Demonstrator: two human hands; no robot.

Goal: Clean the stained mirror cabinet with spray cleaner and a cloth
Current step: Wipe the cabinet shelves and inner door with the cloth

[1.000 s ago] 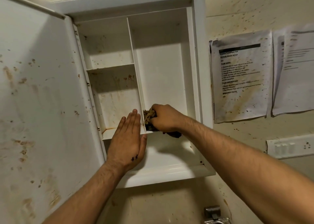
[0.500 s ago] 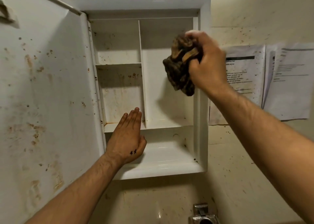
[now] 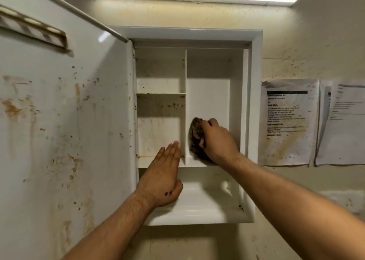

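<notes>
Cloth gripped in the right hand rubs a mostly white compartment; stained shelves above the flat, straight-fingered left hand and the door left of it await wiping

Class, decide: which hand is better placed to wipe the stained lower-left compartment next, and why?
Right. The right hand grips the cloth, just across the divider from the lower-left compartment. The left hand lies flat and empty at the front edge of the shelf.

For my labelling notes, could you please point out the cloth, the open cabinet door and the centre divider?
cloth [image 3: 195, 137], head view, on its crumpled brown face.
cabinet door [image 3: 69, 121], head view, on its stained inner face.
centre divider [image 3: 185, 72], head view, on its front edge.
</notes>
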